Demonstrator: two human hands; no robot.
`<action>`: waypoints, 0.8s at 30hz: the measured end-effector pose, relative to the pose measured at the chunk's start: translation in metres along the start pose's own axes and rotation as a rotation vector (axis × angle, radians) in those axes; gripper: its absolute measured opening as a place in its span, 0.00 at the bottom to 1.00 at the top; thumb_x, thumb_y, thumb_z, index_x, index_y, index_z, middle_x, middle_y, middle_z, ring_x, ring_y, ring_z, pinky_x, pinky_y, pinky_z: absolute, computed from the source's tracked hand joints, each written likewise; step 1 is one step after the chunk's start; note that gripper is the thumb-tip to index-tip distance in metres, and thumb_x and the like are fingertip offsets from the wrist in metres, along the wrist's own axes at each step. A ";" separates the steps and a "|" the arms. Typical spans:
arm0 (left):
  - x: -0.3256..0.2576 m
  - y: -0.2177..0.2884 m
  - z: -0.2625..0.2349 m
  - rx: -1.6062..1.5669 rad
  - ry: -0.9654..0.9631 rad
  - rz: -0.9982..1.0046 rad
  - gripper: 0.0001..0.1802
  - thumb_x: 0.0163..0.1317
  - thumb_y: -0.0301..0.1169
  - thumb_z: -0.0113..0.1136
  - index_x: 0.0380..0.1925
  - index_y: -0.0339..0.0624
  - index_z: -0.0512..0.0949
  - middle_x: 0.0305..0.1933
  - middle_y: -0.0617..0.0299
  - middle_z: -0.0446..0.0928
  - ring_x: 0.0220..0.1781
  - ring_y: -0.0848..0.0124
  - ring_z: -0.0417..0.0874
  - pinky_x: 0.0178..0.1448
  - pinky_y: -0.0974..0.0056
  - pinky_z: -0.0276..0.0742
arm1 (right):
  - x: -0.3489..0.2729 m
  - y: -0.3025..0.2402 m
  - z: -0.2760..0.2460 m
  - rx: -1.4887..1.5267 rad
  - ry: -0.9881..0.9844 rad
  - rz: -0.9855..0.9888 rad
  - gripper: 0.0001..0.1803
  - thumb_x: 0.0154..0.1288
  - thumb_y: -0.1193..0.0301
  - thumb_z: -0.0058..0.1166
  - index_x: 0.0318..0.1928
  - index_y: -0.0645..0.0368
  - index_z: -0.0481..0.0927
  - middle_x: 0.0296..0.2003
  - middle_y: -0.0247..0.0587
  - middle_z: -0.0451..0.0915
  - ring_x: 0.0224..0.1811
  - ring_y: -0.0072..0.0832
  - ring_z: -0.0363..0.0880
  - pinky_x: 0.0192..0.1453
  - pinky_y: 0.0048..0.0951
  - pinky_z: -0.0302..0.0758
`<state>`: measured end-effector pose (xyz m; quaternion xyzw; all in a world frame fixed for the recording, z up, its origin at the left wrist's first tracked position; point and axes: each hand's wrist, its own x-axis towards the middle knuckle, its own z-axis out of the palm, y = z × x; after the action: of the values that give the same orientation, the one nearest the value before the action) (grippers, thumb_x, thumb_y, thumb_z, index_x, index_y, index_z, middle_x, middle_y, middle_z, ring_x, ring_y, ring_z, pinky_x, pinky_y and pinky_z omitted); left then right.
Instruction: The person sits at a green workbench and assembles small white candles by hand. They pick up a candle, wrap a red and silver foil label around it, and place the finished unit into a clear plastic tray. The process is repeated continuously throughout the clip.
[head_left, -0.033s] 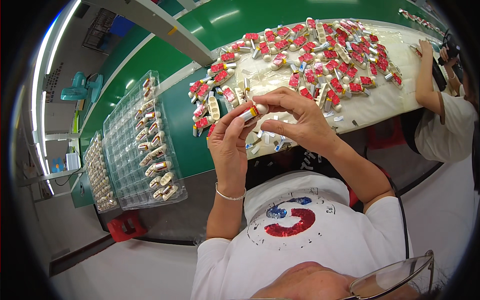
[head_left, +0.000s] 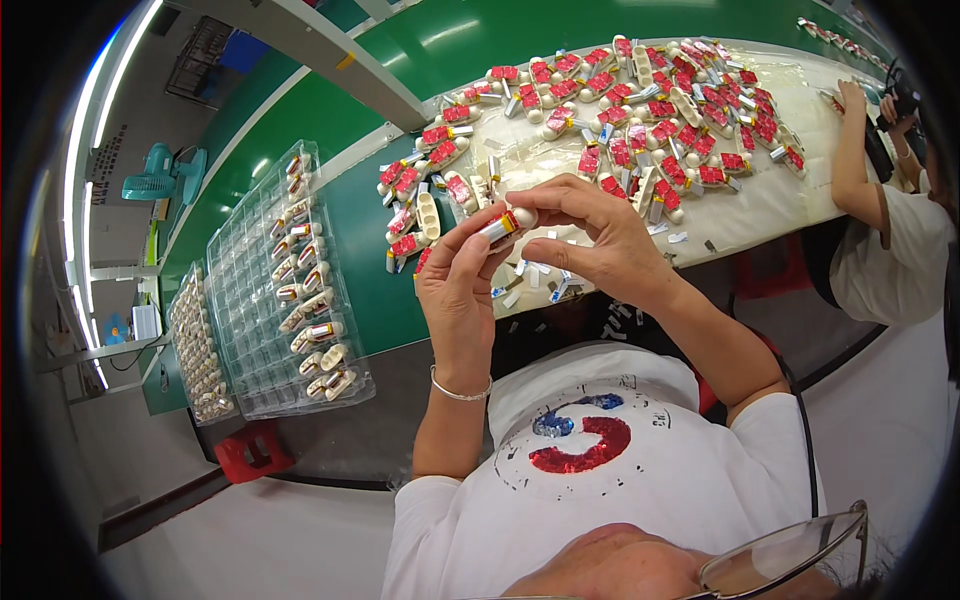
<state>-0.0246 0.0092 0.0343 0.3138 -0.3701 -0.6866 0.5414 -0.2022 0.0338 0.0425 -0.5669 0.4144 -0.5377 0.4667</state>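
Cream piece point(head_left: 498, 229): raised in front of the chest between the two hands, tilted, showing a silver strip, a red-and-yellow band and a rounded pale end.
Left hand point(head_left: 458, 290): clamped on the cream piece, thumb on the near side, fingers behind.
Right hand point(head_left: 618, 245): thumb and forefinger curved apart with a gap between; the forefinger's tip is at the rounded end, though whether it touches I cannot tell.
Bracelet point(head_left: 460, 394): a thin pale band around the left wrist.
Paper scraps point(head_left: 677, 237): small white and blue bits scattered along the near edge of the work area, some just below the right hand.
Bare cream piece point(head_left: 428, 215): round hollows facing up, just beyond the left hand.
Red-labelled pieces point(head_left: 711, 175): a broad, loose heap beyond both hands, many with silver strips jutting out, mostly on a pale sheet point(head_left: 818, 125).
Table point(head_left: 370, 235): green, under the sheet.
Clear tray point(head_left: 245, 340): left of the hands, divided into cells, with pieces down its right side.
Packed cream pieces point(head_left: 198, 345): close rows, farther left.
Red stool point(head_left: 233, 462): below the tray.
Teal fan point(head_left: 155, 185): upper left.
Co-worker's hand point(head_left: 850, 95): far right, at the sheet.
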 end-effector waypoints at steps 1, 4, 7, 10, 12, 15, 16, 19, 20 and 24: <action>-0.001 0.000 0.001 0.030 0.000 0.010 0.13 0.66 0.23 0.56 0.49 0.28 0.78 0.53 0.45 0.80 0.52 0.63 0.84 0.59 0.60 0.82 | 0.000 0.000 0.000 0.020 0.000 0.032 0.26 0.59 0.72 0.67 0.59 0.60 0.78 0.51 0.39 0.76 0.54 0.25 0.77 0.62 0.28 0.74; -0.003 0.001 0.005 0.082 0.004 0.036 0.14 0.67 0.24 0.55 0.49 0.27 0.78 0.52 0.45 0.80 0.52 0.62 0.84 0.59 0.61 0.82 | 0.001 0.000 0.002 0.021 0.054 0.026 0.23 0.59 0.72 0.67 0.55 0.59 0.79 0.49 0.40 0.77 0.52 0.26 0.78 0.60 0.28 0.76; -0.002 0.001 0.005 0.056 0.019 0.034 0.14 0.67 0.24 0.55 0.49 0.26 0.77 0.53 0.45 0.80 0.52 0.62 0.84 0.59 0.62 0.82 | 0.002 -0.001 0.008 -0.172 0.202 -0.200 0.17 0.57 0.70 0.68 0.47 0.58 0.82 0.44 0.39 0.78 0.48 0.29 0.80 0.54 0.28 0.78; -0.002 0.002 0.005 0.057 0.037 0.013 0.14 0.67 0.24 0.55 0.49 0.26 0.77 0.53 0.45 0.80 0.52 0.62 0.84 0.59 0.63 0.82 | 0.003 -0.007 0.007 -0.364 0.247 -0.335 0.12 0.55 0.73 0.69 0.39 0.58 0.82 0.42 0.38 0.79 0.48 0.30 0.80 0.51 0.30 0.78; -0.003 0.001 0.005 0.089 0.044 0.024 0.14 0.67 0.24 0.55 0.50 0.26 0.77 0.53 0.44 0.79 0.51 0.62 0.84 0.59 0.63 0.82 | 0.004 -0.004 0.008 -0.301 0.177 -0.272 0.10 0.53 0.74 0.69 0.35 0.58 0.80 0.40 0.37 0.79 0.47 0.32 0.80 0.50 0.31 0.77; -0.005 -0.001 0.005 0.209 0.047 0.090 0.14 0.66 0.23 0.56 0.50 0.27 0.77 0.53 0.45 0.79 0.52 0.63 0.84 0.59 0.63 0.82 | 0.005 0.000 0.006 -0.385 0.188 -0.307 0.10 0.52 0.75 0.68 0.33 0.58 0.79 0.37 0.35 0.79 0.43 0.34 0.79 0.50 0.33 0.74; -0.005 -0.001 0.004 0.234 0.039 0.114 0.14 0.66 0.22 0.56 0.50 0.27 0.78 0.53 0.45 0.80 0.52 0.64 0.84 0.58 0.63 0.82 | 0.006 -0.001 0.004 -0.484 0.175 -0.371 0.09 0.52 0.74 0.68 0.32 0.58 0.79 0.36 0.35 0.79 0.42 0.34 0.79 0.49 0.34 0.73; -0.005 -0.001 0.003 0.305 0.021 0.166 0.14 0.64 0.21 0.58 0.49 0.29 0.79 0.53 0.46 0.80 0.53 0.65 0.83 0.56 0.65 0.82 | 0.012 -0.006 -0.006 -0.687 0.113 -0.498 0.09 0.52 0.72 0.67 0.30 0.57 0.78 0.33 0.36 0.78 0.39 0.36 0.78 0.48 0.35 0.72; -0.005 -0.001 0.002 0.324 0.020 0.169 0.14 0.64 0.21 0.59 0.49 0.29 0.79 0.53 0.47 0.80 0.53 0.65 0.83 0.56 0.65 0.81 | 0.015 -0.006 -0.008 -0.693 0.080 -0.496 0.09 0.52 0.71 0.67 0.30 0.57 0.78 0.31 0.36 0.78 0.38 0.36 0.77 0.48 0.35 0.71; -0.003 0.003 0.003 0.349 -0.009 0.136 0.14 0.61 0.19 0.62 0.48 0.33 0.81 0.54 0.51 0.81 0.52 0.72 0.82 0.58 0.68 0.78 | 0.015 -0.006 -0.012 -0.687 -0.021 -0.306 0.09 0.52 0.69 0.66 0.30 0.59 0.79 0.28 0.36 0.79 0.36 0.32 0.78 0.45 0.32 0.72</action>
<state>-0.0249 0.0123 0.0384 0.3741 -0.5063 -0.5753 0.5222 -0.2133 0.0197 0.0511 -0.7512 0.4763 -0.4251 0.1679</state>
